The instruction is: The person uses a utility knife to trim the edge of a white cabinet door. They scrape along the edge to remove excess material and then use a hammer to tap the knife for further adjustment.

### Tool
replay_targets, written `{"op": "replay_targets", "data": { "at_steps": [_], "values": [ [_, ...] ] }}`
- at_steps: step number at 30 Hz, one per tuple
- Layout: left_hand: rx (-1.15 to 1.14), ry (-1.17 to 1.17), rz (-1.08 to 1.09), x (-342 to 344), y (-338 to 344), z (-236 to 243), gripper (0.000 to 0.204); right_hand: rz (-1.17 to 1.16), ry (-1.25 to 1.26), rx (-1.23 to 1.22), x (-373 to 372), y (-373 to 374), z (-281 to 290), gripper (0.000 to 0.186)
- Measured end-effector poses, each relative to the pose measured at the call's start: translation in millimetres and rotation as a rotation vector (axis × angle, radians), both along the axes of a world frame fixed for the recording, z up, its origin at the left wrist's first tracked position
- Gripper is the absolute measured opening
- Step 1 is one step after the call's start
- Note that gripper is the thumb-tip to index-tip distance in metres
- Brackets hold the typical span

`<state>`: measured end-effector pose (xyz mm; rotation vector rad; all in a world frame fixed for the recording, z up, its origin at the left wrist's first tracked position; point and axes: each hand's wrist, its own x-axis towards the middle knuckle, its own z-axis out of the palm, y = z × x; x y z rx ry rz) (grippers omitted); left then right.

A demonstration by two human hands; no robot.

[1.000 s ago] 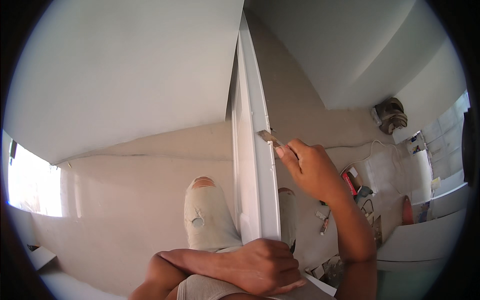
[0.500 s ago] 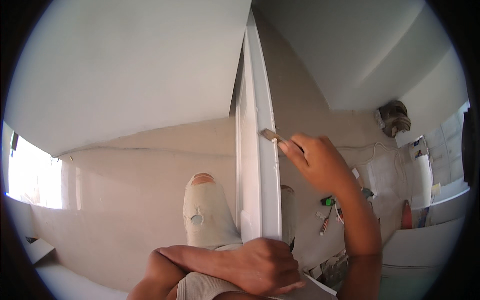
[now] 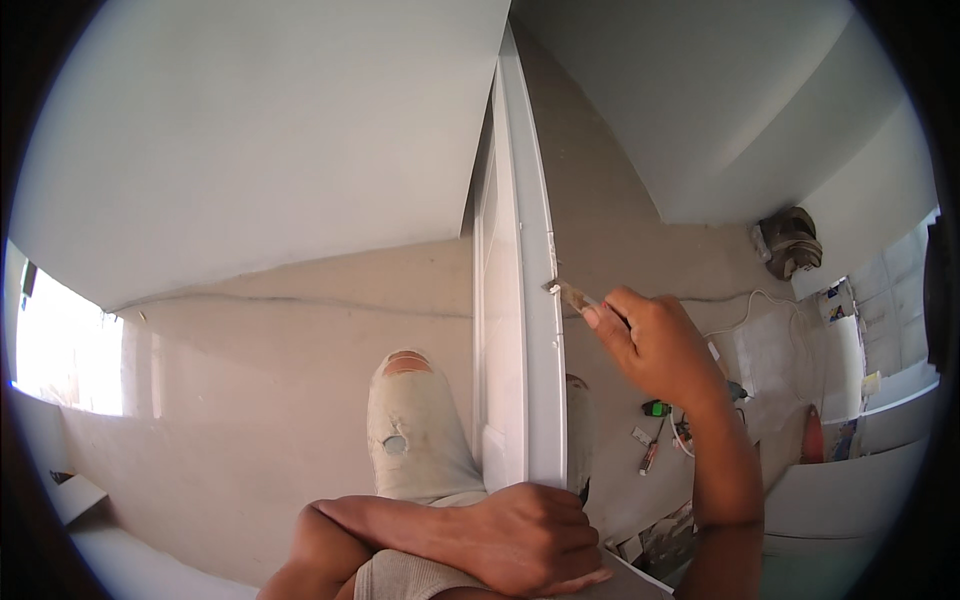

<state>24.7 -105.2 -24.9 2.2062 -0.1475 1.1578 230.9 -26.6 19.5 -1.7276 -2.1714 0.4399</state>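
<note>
A white door (image 3: 530,330) stands on edge between my legs, its long narrow edge running away from me. My left hand (image 3: 545,540) lies across the near end of that edge with its fingers curled round it. My right hand (image 3: 655,345) is closed on a putty knife (image 3: 572,296), which points left. The knife's blade tip is at the door's right-hand rim, where a small whitish crumb sits on the metal. Little pale lumps (image 3: 556,340) cling to this rim nearer to me. Most of the knife's handle is hidden in my right hand.
To the right on the floor lie a green-and-black tape measure (image 3: 656,408), a screwdriver (image 3: 650,456) and a red-bladed saw (image 3: 812,434). A dark bag (image 3: 790,243) leans by the far right wall. A white wall (image 3: 280,120) rises at the far left.
My right hand and the putty knife have moved right and a little toward me, bringing the blade from across the door's edge to its right-hand rim. My left hand stays in place.
</note>
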Motion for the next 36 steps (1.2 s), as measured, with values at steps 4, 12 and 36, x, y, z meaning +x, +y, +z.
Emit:
{"op": "replay_targets", "data": {
  "at_steps": [4, 12, 36],
  "values": [
    [-0.110, -0.007, 0.031, 4.6, -12.5, -12.8, 0.031, 0.045, 0.036, 0.094, -5.4, 0.8, -11.0, 0.038],
    [-0.006, -0.024, 0.081, 1.0, -7.2, -3.8, 0.031, -0.010, 0.048, 0.041, -11.0, -2.2, -6.1, 0.037],
    [0.039, -0.042, 0.081, -1.5, -3.7, 5.0, 0.024, 0.072, -0.007, -0.019, -6.5, 13.2, 6.0, 0.039]
  ]
}}
